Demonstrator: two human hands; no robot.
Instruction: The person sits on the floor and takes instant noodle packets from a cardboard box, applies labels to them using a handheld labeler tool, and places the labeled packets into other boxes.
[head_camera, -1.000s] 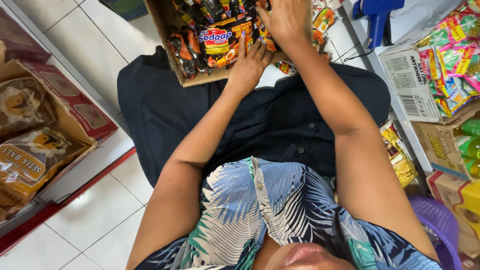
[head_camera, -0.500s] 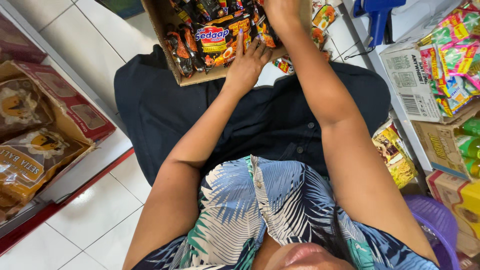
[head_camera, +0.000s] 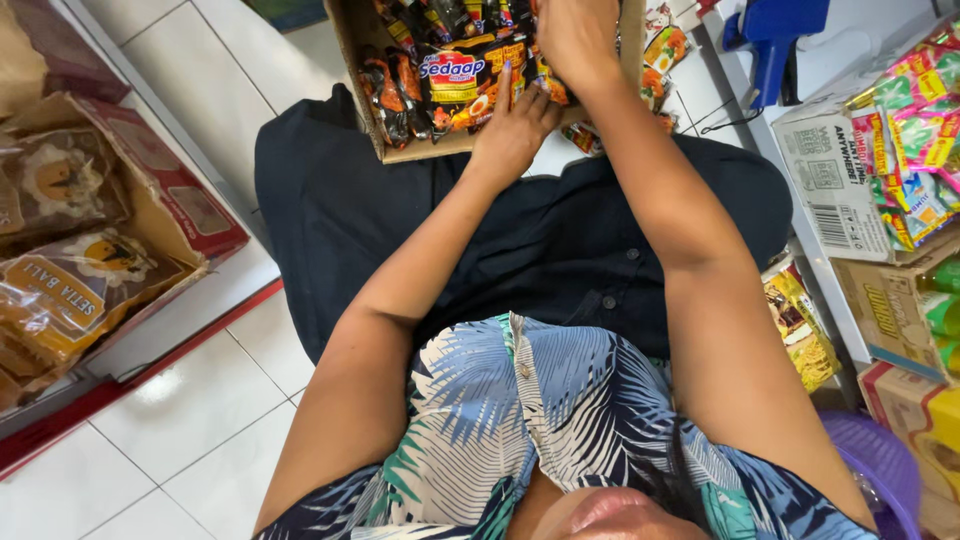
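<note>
Both hands in cardboard box (head_camera: 372, 90) of instant noodle packets (head_camera: 455, 85), box on lap.
Left hand (head_camera: 512, 130) fingers spread flat on packets; right hand (head_camera: 578, 35) fingers curled onto packets, grip unclear.

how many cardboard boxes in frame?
5, maybe more hidden. Noodle box under both hands, top centre. Open snack box at left. Three stacked at right: top, middle, bottom.

White tiled floor (head_camera: 200, 400), with open cardboard box (head_camera: 350, 40) of snack packets (head_camera: 450, 80) on it.
</note>
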